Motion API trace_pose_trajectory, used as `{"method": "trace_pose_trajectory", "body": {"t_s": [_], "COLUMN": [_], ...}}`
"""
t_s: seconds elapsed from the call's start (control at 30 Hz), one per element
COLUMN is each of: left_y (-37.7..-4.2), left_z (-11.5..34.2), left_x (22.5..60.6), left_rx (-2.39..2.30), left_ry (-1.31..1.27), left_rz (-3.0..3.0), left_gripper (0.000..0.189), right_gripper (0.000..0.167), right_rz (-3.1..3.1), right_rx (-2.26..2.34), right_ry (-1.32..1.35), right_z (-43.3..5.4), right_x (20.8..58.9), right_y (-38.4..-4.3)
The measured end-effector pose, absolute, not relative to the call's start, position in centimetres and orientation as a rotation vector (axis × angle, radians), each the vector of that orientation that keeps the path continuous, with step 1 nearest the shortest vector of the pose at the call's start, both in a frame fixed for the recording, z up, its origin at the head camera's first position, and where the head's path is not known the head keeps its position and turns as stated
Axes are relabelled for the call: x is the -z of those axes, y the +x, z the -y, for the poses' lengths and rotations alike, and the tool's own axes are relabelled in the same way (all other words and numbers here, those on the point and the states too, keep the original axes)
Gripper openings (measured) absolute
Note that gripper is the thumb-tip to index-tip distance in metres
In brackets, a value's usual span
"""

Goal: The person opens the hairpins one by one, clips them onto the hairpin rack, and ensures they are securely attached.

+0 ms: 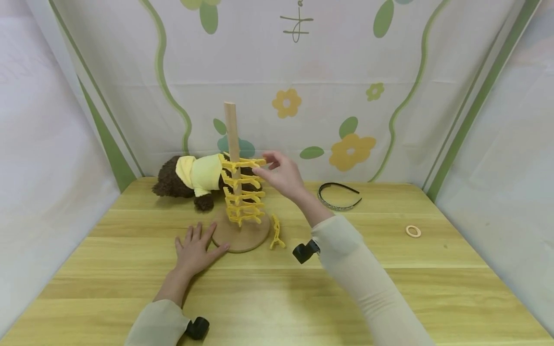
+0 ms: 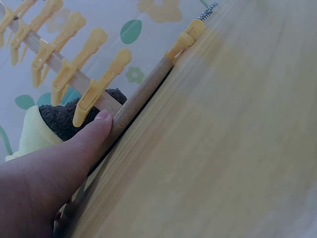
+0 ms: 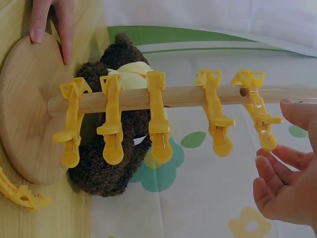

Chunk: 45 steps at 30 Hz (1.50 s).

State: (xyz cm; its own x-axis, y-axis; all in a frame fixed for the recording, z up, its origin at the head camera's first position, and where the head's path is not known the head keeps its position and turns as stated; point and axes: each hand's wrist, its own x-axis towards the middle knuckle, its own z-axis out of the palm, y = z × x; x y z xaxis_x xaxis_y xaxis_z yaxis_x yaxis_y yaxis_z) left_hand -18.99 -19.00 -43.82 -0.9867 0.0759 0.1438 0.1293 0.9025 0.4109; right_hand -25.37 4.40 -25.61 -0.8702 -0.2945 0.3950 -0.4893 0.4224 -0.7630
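Note:
Several yellow plastic spring clips [image 3: 158,119] grip an upright wooden pole [image 1: 231,129] one above another. My right hand [image 1: 283,175] is at the outer end of the topmost clip [image 3: 257,111], thumb and fingers spread apart on either side of its handles. In the right wrist view, the fingertips [image 3: 265,153] sit right at the clip's tail. The pole rises from a round wooden base [image 1: 240,238]. My left hand [image 1: 195,250] rests with spread fingers at the base's left edge, its thumb [image 2: 101,119] against the rim. One loose yellow clip [image 1: 277,233] lies right of the base.
A dark brown plush toy in a yellow top [image 1: 203,175] lies behind the pole. To the right, a black headband [image 1: 339,207] and a small pale ring [image 1: 413,231] are on the wooden table [image 1: 389,298]. Printed fabric walls [image 1: 242,62] enclose the back and sides.

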Motion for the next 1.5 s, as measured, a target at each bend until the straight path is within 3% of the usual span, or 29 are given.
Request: {"method": "trace_pose_trajectory", "body": {"t_s": [0.37,0.77,1.1,1.5], "left_y": [-19.1,-19.2,-19.2,-19.2], "left_z": [18.9,18.9,19.0,19.1], "left_x": [43.9,44.0,44.2,44.0], "left_rx": [0.650,0.649,0.644,0.636], "left_ry": [-0.161,-0.157,-0.146,-0.149], "left_rz": [2.933,2.929,2.939,2.943], "left_gripper": [0.084,0.084,0.084,0.085], "right_gripper": [0.039,0.036,0.034,0.025], "right_rz": [2.335,2.402,2.543,2.677], "right_rx": [-1.522,-1.602,-1.658,-1.550], "right_ry": [0.773,0.549,0.459,0.575], "right_z": [-7.7,-10.5,-10.4,-9.8], "right_x": [27.6,34.2,39.1,42.6], "right_y": [-23.9,-22.8,-22.2,-21.5]}}
